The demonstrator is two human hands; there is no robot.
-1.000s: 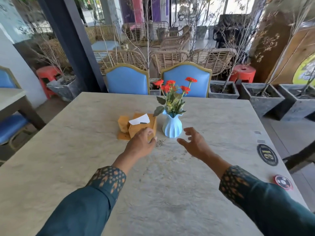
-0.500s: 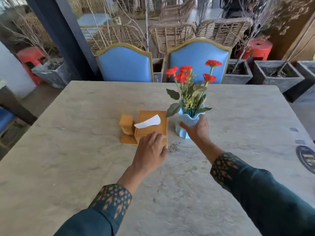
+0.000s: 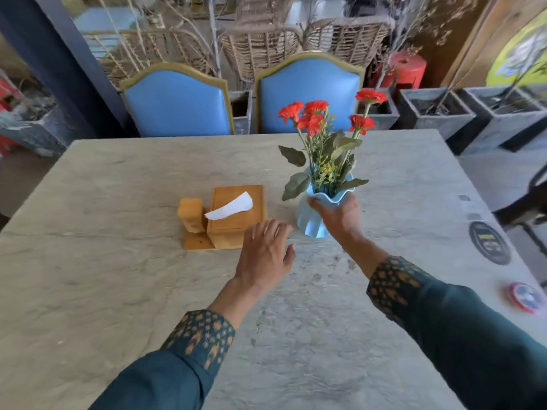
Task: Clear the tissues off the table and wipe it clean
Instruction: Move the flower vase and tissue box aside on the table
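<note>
A wooden tissue box (image 3: pixel 236 211) stands on a small wooden base mid-table, with one white tissue (image 3: pixel 229 206) sticking out of its top slot. My left hand (image 3: pixel 265 255) rests at the box's near right corner, fingers spread against it. My right hand (image 3: pixel 337 216) grips the neck of a light blue vase (image 3: pixel 310 223) of red flowers (image 3: pixel 313 113), which is tilted and seems lifted just off the pale stone table (image 3: pixel 118 276). Dark crumbs (image 3: pixel 334 261) dot the table below the vase.
Two blue chairs (image 3: pixel 177 105) stand at the far edge. A round black sticker (image 3: pixel 490 242) and a red and blue round disc (image 3: pixel 525 297) lie near the right edge. Grey planters (image 3: pixel 435 113) and wicker chairs stand beyond.
My right hand reached the vase, closed on it and raised and tilted it to the right. My left hand stayed by the tissue box. The camera moved closer.
</note>
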